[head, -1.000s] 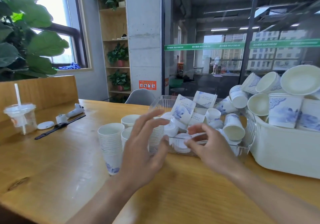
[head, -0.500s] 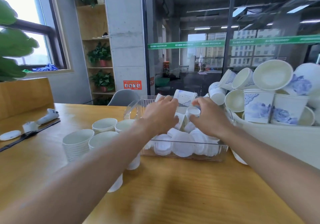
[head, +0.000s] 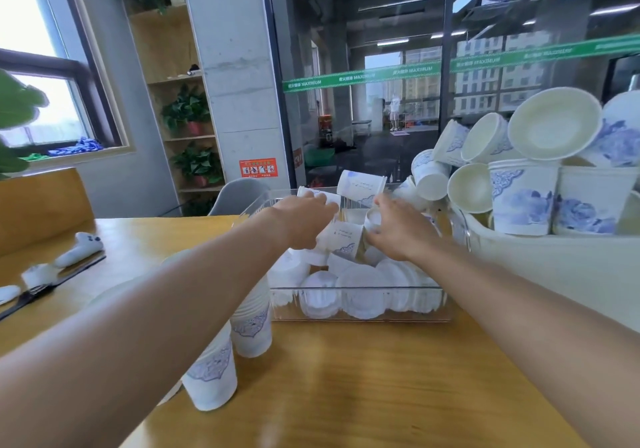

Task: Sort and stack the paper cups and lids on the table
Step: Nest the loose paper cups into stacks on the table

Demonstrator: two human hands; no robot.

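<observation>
Both my hands reach into a clear plastic bin (head: 360, 314) holding white lids (head: 360, 295) and blue-patterned paper cups. My left hand (head: 304, 220) grips a cup lying on its side (head: 341, 238). My right hand (head: 398, 231) holds a small cup (head: 373, 219) by its rim, right beside the mouth of the left hand's cup. Another cup (head: 360, 186) lies tilted at the back of the bin. Stacks of nested cups (head: 251, 326) stand on the wooden table (head: 363, 388) under my left forearm, partly hidden by it.
A white tub (head: 554, 267) at the right is heaped with paper cups and bowls (head: 554, 125). At the far left lie a white controller (head: 81, 248), a black strap and a small white disc. A grey chair stands behind the table, by a glass wall.
Both hands have gone from above the table into the bin and taken hold of cups. The camera has moved closer and turned to the right.
</observation>
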